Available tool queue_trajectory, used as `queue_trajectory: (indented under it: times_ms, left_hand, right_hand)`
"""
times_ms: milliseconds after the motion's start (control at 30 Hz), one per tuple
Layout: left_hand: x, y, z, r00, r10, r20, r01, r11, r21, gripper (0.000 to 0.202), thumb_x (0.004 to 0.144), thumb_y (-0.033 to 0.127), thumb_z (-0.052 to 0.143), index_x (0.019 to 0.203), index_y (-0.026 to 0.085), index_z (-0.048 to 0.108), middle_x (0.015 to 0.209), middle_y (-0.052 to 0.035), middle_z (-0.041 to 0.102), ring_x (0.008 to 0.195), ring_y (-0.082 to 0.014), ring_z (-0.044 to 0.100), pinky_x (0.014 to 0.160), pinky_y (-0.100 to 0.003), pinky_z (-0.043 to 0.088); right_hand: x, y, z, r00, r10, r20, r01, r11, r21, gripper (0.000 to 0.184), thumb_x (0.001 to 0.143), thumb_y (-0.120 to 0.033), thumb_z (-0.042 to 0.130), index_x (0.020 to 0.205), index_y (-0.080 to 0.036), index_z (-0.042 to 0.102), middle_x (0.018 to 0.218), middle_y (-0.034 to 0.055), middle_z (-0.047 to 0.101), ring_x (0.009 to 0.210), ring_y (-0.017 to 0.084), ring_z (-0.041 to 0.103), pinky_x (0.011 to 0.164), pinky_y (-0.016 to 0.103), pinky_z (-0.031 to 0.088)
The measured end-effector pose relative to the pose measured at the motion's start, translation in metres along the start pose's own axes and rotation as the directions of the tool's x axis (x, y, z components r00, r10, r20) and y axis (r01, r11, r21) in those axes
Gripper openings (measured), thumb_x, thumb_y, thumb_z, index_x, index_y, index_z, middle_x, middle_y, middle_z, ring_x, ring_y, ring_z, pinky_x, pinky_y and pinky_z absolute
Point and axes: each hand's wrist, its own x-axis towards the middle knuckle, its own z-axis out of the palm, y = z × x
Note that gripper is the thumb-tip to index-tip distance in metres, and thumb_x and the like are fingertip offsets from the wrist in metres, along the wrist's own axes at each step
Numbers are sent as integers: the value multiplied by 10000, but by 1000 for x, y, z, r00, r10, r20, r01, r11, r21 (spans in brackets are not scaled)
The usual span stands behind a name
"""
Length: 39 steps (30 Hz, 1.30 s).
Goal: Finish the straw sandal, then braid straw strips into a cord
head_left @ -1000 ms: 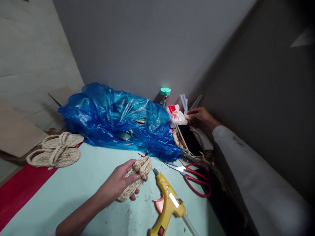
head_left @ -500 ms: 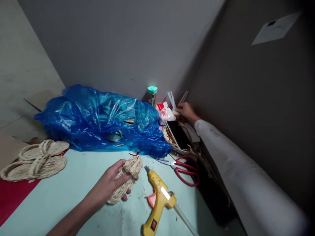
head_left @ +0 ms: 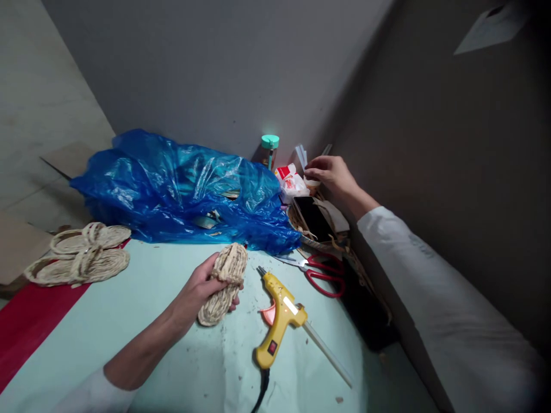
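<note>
My left hand (head_left: 202, 289) is wrapped round a small woven straw slipper (head_left: 230, 267), holding it tilted above the pale green table surface. Just right of it lies a yellow hot glue gun (head_left: 279, 312) with a clear glue stick (head_left: 329, 355) coming out of its back. At the back right, my right hand (head_left: 336, 172) is over a small cup (head_left: 313, 183) with whitish sticks (head_left: 301, 156) standing in it. Its thumb and fingertips are pinched together; what is between them, if anything, I cannot make out.
A pair of straw slippers (head_left: 84, 258) lies on red material (head_left: 47, 310) at the left. Behind are a crumpled blue plastic bag (head_left: 181, 189) and a jar with a turquoise lid (head_left: 270, 142). Red-handled scissors (head_left: 325, 275) and a phone (head_left: 314, 218) on a basket lie right.
My right hand has risen from the cup and drawn back slightly, its fingers pinched. The slipper in my left hand has turned, showing more of its broad side. The view has tipped down a little.
</note>
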Motion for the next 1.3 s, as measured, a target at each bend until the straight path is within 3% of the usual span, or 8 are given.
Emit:
queue_trajectory:
  times_ms: [167, 300, 433, 567, 700, 867, 1100, 1300]
  left_hand:
    - [-2, 1, -6, 988, 108, -110, -113, 993, -32, 483, 739, 209, 668, 1183, 178, 483, 785, -52, 723, 572, -195, 682, 530, -307, 564]
    - [-2, 7, -13, 931, 213, -298, -237, 971, -44, 418, 685, 191, 681, 1077, 163, 536, 734, -41, 717, 526, -192, 675, 490, -297, 563]
    - [4, 7, -17, 886, 229, -402, -265, 964, -36, 416, 628, 187, 679, 1028, 155, 568, 654, -16, 694, 468, -191, 655, 443, -289, 550]
    - [11, 0, -19, 897, 213, -388, -242, 970, -27, 386, 626, 200, 693, 991, 158, 578, 634, -7, 689, 445, -178, 637, 435, -281, 541]
    - [12, -4, -21, 898, 213, -385, -232, 973, -4, 394, 641, 218, 712, 1010, 174, 585, 682, -9, 703, 479, -186, 656, 446, -279, 543]
    - [15, -4, -23, 896, 190, -402, -201, 980, 16, 411, 647, 231, 720, 1033, 186, 587, 736, -16, 712, 513, -199, 678, 465, -293, 558]
    - [17, -3, -22, 898, 154, -412, -158, 987, 26, 414, 656, 236, 724, 1045, 186, 589, 713, -9, 700, 503, -191, 667, 463, -295, 563]
    - [16, -3, -21, 914, 121, -388, -109, 993, 54, 449, 667, 285, 754, 1073, 201, 582, 748, -5, 700, 513, -173, 662, 480, -278, 563]
  right_hand:
    - [-82, -74, 52, 909, -220, 353, 158, 968, 197, 51, 767, -253, 656, 814, -234, 649, 777, -30, 690, 750, 174, 643, 711, 286, 493]
    - [-138, -104, 94, 748, -330, 576, 340, 936, 95, 123, 780, -147, 638, 862, -237, 620, 820, -33, 696, 745, 150, 623, 676, 251, 442]
    - [-160, -111, 115, 643, -380, 665, 580, 809, -99, 176, 803, -32, 564, 919, -163, 588, 887, 50, 669, 723, 143, 576, 627, 239, 368]
    - [-159, -115, 119, 597, -381, 706, 619, 778, -104, 124, 838, -63, 582, 937, -137, 590, 901, 72, 659, 743, 144, 569, 636, 235, 358]
    - [-144, -121, 98, 703, -396, 590, 526, 848, -58, 150, 876, -40, 510, 878, -136, 625, 839, 52, 678, 736, 127, 595, 668, 219, 396]
    - [-88, -95, 42, 930, -358, 90, 360, 933, -12, 146, 859, -128, 521, 906, -142, 658, 818, 28, 691, 700, 134, 660, 671, 228, 477]
    - [-16, -3, -5, 989, -48, -139, 27, 988, -150, 172, 791, -135, 555, 907, -108, 680, 801, 76, 724, 752, 184, 705, 704, 264, 535]
    - [4, 27, -16, 991, -9, -132, -55, 879, -475, 312, 815, -68, 450, 1006, -120, 691, 1039, 121, 721, 960, 212, 666, 836, 274, 494]
